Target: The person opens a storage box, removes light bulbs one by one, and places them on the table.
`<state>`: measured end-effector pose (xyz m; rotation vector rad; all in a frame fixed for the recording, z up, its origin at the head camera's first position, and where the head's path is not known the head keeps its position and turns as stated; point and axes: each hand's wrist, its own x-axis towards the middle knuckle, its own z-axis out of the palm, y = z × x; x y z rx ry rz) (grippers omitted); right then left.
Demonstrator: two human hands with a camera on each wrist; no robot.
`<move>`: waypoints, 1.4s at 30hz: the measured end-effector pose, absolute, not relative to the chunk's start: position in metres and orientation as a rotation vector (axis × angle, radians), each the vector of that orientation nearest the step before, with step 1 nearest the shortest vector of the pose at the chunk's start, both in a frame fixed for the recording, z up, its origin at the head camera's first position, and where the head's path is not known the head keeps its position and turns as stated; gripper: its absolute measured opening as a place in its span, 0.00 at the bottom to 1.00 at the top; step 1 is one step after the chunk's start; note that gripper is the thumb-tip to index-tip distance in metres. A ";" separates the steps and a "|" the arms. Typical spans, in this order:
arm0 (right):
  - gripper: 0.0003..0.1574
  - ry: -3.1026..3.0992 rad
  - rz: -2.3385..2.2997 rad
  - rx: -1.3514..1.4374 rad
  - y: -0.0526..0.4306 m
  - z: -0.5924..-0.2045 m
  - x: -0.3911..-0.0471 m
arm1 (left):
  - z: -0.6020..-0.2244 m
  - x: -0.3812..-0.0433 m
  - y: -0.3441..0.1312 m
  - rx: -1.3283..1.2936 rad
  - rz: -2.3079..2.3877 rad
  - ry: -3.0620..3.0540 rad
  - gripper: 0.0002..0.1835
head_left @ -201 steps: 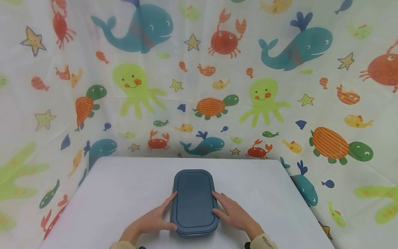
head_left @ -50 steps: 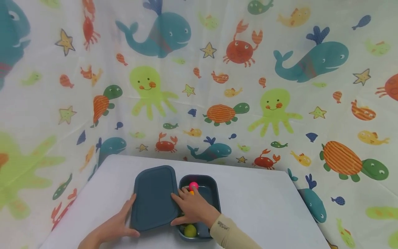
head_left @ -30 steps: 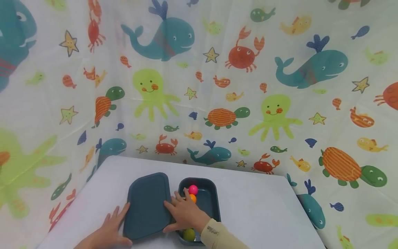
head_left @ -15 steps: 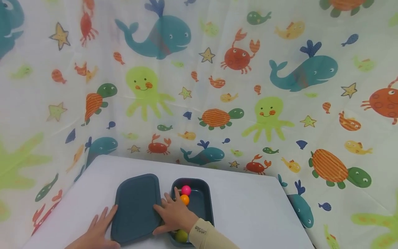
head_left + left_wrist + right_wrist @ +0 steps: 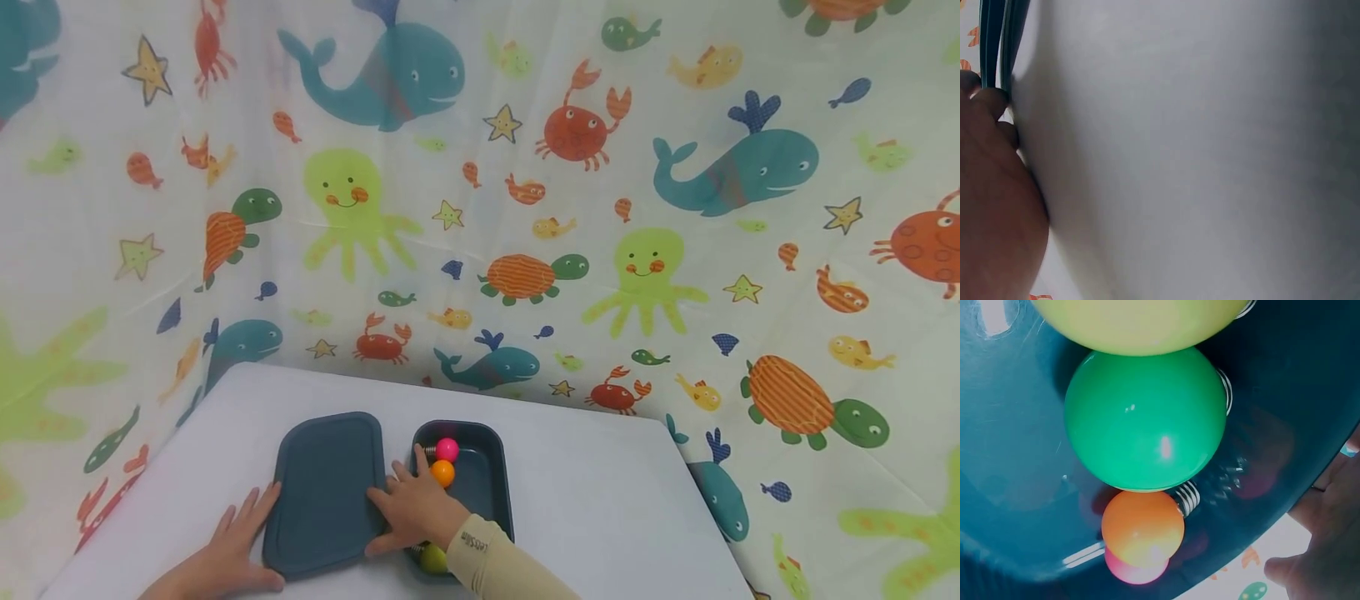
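A dark blue lid (image 5: 326, 492) lies beside the left side of an uncovered dark blue box (image 5: 482, 475). Fingers spread, my left hand (image 5: 225, 546) touches the lid's left edge. On the lid's right edge rest the index finger and thumb of my right hand (image 5: 418, 512), while its other fingers reach over the box's left rim. Light bulbs line that side of the box: a pink bulb (image 5: 447, 450), an orange bulb (image 5: 442, 473), and a yellow-green bulb (image 5: 433, 559) near the front. The right wrist view also shows a green bulb (image 5: 1147, 419), hidden by my hand in the head view.
The white table (image 5: 592, 508) extends right of the box and behind it. A curtain (image 5: 420, 208) printed with sea animals hangs around the table's back and sides.
The lid, first on the box with both hands at its sides, came off to the left. Over the last second or so it moved slightly farther left and down, clear of the box.
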<state>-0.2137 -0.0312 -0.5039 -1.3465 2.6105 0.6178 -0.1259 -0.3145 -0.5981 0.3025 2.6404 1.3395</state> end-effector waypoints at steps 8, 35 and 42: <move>0.45 2.623 0.595 -1.342 -0.029 -0.501 -0.212 | -0.603 -0.128 -0.313 0.342 1.385 2.632 0.65; 0.36 2.947 -0.036 -1.191 0.037 -0.478 -0.243 | -0.598 -0.135 -0.311 0.154 1.276 2.590 0.60; 0.36 3.026 -0.144 -1.038 0.067 -0.472 -0.253 | -0.596 -0.133 -0.301 0.155 1.259 2.694 0.58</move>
